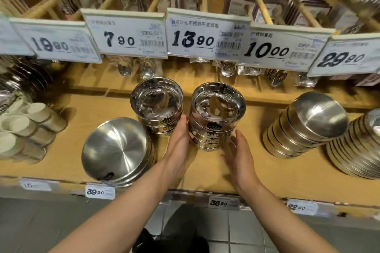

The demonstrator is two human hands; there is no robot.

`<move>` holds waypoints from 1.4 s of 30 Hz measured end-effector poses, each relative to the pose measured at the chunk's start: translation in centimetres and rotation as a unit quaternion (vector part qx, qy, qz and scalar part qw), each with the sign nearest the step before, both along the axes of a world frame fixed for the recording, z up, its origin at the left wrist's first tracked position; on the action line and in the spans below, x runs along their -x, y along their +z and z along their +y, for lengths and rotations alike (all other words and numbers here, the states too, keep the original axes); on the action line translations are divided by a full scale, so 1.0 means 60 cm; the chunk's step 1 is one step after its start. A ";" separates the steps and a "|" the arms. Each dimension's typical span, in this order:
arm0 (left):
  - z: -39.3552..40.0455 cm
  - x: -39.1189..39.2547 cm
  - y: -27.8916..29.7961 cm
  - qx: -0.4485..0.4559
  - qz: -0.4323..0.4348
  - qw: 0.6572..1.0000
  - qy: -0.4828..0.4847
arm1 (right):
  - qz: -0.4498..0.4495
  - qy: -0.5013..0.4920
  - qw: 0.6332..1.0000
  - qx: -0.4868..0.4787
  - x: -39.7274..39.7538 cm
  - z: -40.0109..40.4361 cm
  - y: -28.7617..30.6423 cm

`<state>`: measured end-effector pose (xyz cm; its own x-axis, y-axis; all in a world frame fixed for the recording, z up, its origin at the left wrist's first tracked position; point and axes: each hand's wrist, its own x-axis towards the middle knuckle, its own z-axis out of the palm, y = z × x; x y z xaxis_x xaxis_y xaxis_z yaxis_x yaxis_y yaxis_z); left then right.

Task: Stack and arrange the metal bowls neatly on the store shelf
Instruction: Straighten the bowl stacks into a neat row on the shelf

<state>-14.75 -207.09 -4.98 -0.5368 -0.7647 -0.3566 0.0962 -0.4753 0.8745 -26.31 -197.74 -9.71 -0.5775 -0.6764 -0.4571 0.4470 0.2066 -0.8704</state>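
Two stacks of shiny metal bowls stand upright mid-shelf: a left stack [157,104] and a right stack [218,113], both with dark oval labels on their sides. My left hand [177,139] lies flat with fingers straight, in the gap between the stacks, touching the right stack's left side. My right hand [239,154] is open with fingers spread, just right of that stack's base and slightly apart from it. Neither hand holds a bowl.
Brushed steel bowls [117,152] lean at front left on the wooden shelf [205,176]. Another tilted stack [308,125] and steel plates [359,150] sit right. White cups [24,127] sit far left. Price tags [207,35] overhang; packaged spoons [228,69] hang behind.
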 end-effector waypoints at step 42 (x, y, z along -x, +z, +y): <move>-0.241 -0.483 0.026 -0.026 -0.178 0.983 0.043 | 0.042 0.048 0.998 -0.002 -0.431 -0.218 0.042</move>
<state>14.23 -221.56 -3.40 -0.3052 -0.7774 -0.5500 -0.1697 -0.5239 0.8347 -0.44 -210.82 -7.21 -0.5456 -0.7292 -0.4130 0.3507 0.2488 -0.9028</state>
